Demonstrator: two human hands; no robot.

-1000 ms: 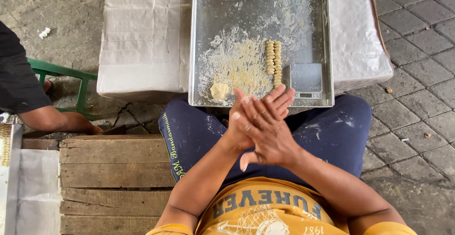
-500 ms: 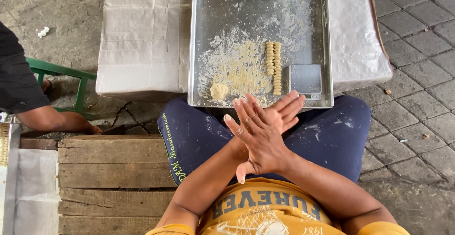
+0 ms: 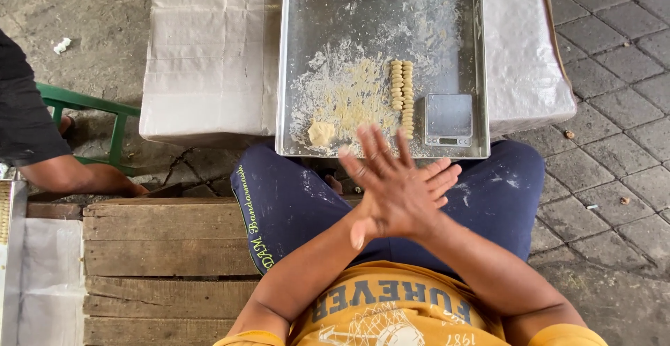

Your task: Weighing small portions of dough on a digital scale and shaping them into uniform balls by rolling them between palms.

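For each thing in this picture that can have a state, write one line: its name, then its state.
Left hand: flat, pressed on the right hand.
Right hand: flat, underneath.
Metal tray: floury, nearly empty.
Dough lump: unshaped.
Dough pieces: two neat rows.
Small scale: nothing on it.

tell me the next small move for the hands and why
Probably part the palms and set whatever they are rolling at the near end of the pellet rows in the tray. The left hand lies flat across the right hand, fingers spread, above the lap; the dough lump and the scale sit untouched. Whether dough is between the palms is hidden.
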